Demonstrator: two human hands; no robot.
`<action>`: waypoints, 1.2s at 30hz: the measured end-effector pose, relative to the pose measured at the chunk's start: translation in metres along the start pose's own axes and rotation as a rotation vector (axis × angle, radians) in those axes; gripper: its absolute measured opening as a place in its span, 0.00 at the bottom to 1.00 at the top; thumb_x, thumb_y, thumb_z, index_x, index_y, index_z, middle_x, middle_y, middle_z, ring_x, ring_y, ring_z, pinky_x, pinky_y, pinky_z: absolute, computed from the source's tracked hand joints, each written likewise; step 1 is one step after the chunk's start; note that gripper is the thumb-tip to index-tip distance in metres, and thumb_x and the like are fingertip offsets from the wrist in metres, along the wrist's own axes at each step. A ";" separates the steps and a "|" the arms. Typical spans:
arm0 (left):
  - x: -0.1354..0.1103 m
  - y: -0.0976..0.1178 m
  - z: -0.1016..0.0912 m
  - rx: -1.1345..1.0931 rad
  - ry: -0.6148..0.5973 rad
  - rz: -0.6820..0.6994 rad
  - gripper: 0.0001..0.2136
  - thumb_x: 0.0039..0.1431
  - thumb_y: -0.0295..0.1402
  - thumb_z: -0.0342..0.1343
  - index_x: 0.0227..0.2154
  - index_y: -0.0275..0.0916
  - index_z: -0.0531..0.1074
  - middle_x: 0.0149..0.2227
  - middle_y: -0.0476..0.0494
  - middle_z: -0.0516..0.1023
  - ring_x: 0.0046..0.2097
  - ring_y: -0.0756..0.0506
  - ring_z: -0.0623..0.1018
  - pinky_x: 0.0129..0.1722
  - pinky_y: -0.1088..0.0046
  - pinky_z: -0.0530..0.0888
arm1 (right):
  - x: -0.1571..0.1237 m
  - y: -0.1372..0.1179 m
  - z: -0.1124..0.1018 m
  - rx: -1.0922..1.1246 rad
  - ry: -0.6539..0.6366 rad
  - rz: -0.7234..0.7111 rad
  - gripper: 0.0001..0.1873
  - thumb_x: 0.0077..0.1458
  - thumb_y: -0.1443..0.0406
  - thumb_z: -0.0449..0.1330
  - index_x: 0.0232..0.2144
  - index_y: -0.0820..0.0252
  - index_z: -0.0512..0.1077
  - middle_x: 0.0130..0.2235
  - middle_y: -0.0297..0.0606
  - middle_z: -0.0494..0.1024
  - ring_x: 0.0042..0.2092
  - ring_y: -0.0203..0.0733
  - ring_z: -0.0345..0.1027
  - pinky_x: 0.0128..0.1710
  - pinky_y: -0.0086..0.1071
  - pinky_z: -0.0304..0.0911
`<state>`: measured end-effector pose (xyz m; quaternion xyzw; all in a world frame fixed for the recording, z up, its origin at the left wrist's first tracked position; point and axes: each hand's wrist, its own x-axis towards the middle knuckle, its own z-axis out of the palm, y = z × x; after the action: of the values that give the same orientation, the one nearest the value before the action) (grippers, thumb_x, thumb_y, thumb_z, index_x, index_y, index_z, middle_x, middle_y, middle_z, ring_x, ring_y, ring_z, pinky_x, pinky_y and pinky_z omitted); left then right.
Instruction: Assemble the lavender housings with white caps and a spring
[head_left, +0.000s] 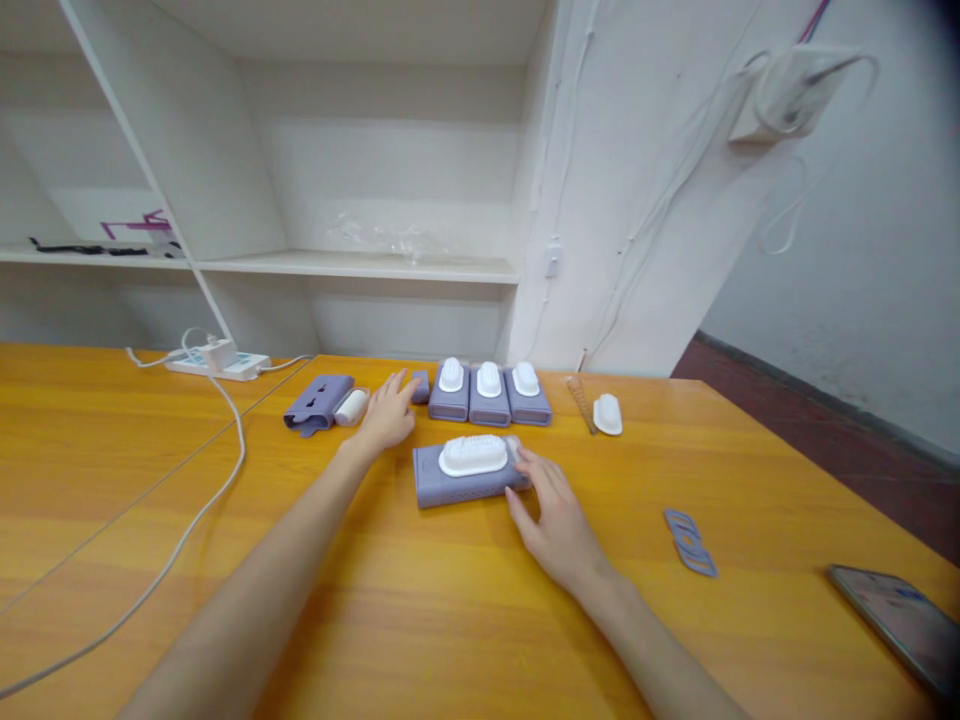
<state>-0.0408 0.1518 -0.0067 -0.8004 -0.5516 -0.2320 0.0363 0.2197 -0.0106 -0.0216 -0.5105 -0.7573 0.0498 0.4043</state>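
Note:
My right hand (553,510) rests on the right end of a purple block with a white oval cap (466,470), lying sideways on the wooden table (450,620); its fingers touch the block's end and side. My left hand (387,412) reaches toward the back, fingers stretched out over a small purple piece (421,386). Beside it lie a white roller part (351,406) and a purple shell (318,402). Three assembled purple blocks with white caps (489,392) stand in a row behind.
A loose white cap (607,414) and a spring (580,402) lie at the right rear. A flat purple strip (690,542) and a phone (898,618) lie at the right. A white power strip (219,360) and cable (202,510) are at the left. White shelves stand behind.

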 end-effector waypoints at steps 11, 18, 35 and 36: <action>0.008 0.013 0.003 0.173 -0.020 -0.142 0.21 0.56 0.38 0.45 0.52 0.38 0.61 0.56 0.33 0.61 0.57 0.34 0.62 0.54 0.53 0.57 | 0.000 -0.001 0.000 -0.011 -0.011 0.008 0.13 0.56 0.69 0.52 0.45 0.58 0.63 0.55 0.43 0.64 0.57 0.46 0.55 0.56 0.43 0.54; -0.003 0.019 0.000 0.266 0.042 -0.072 0.23 0.58 0.43 0.44 0.54 0.40 0.57 0.59 0.34 0.56 0.60 0.36 0.57 0.55 0.53 0.54 | 0.000 -0.001 0.001 -0.005 -0.002 0.012 0.12 0.56 0.69 0.52 0.44 0.58 0.64 0.54 0.43 0.65 0.56 0.46 0.56 0.56 0.43 0.54; -0.032 0.031 -0.019 0.441 0.211 -0.118 0.16 0.60 0.39 0.42 0.36 0.34 0.70 0.40 0.32 0.70 0.47 0.35 0.67 0.50 0.54 0.56 | 0.000 0.000 0.000 -0.001 -0.011 0.019 0.12 0.56 0.68 0.52 0.44 0.58 0.63 0.54 0.43 0.65 0.56 0.45 0.56 0.56 0.42 0.54; -0.040 0.031 -0.022 0.464 0.224 -0.099 0.17 0.60 0.40 0.41 0.35 0.34 0.70 0.40 0.32 0.70 0.47 0.35 0.66 0.49 0.54 0.57 | 0.000 0.000 0.000 -0.002 -0.010 0.021 0.12 0.56 0.68 0.52 0.44 0.58 0.63 0.54 0.43 0.65 0.56 0.45 0.56 0.56 0.42 0.54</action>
<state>-0.0313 0.0979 0.0030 -0.7121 -0.6210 -0.1879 0.2684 0.2192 -0.0104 -0.0213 -0.5184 -0.7540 0.0560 0.3996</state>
